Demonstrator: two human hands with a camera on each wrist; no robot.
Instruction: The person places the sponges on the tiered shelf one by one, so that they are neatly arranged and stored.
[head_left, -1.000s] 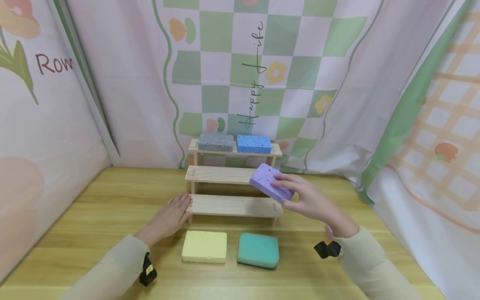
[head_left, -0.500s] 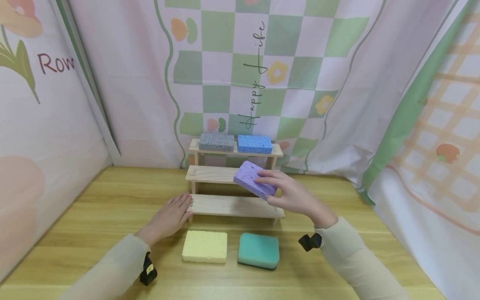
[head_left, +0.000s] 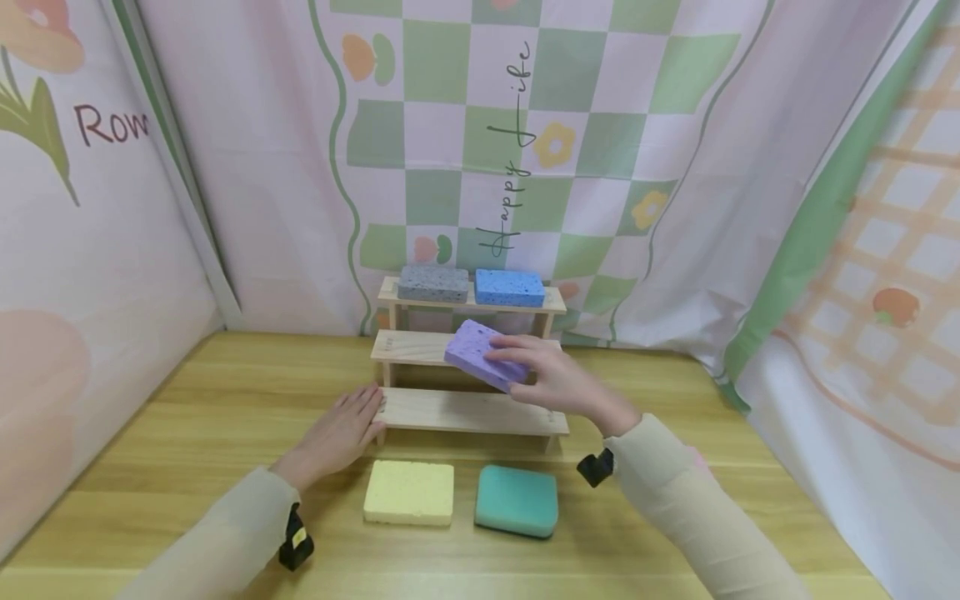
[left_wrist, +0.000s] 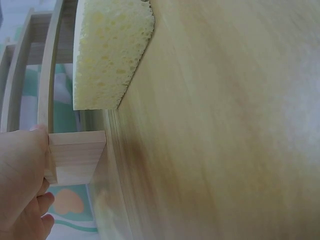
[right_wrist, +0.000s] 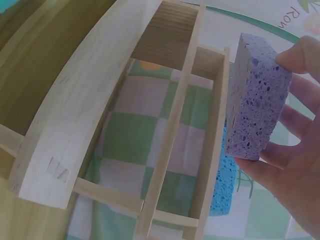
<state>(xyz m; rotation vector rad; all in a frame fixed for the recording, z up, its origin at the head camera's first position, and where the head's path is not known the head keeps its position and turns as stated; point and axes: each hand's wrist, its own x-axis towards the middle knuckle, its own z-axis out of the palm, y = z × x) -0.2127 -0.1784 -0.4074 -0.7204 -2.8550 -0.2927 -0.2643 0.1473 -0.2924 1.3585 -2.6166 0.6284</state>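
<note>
My right hand grips a purple sponge, thumb on one side and fingers on the other. The sponge is tilted and held in front of the middle step of a three-step wooden stand; contact with that step cannot be told. The right wrist view shows the purple sponge pinched at its edges. My left hand holds the left end of the lowest step, its thumb at the near edge; the left wrist view shows the left hand's fingers curled past the board's end.
On the top step lie a grey sponge at left and a blue sponge at right. A yellow sponge and a teal sponge lie on the wooden table before the stand. Patterned curtains stand behind and beside it.
My right hand has carried the purple sponge leftward, from the right end of the middle step to nearer its centre. The left hand has stayed at the stand's left end.
</note>
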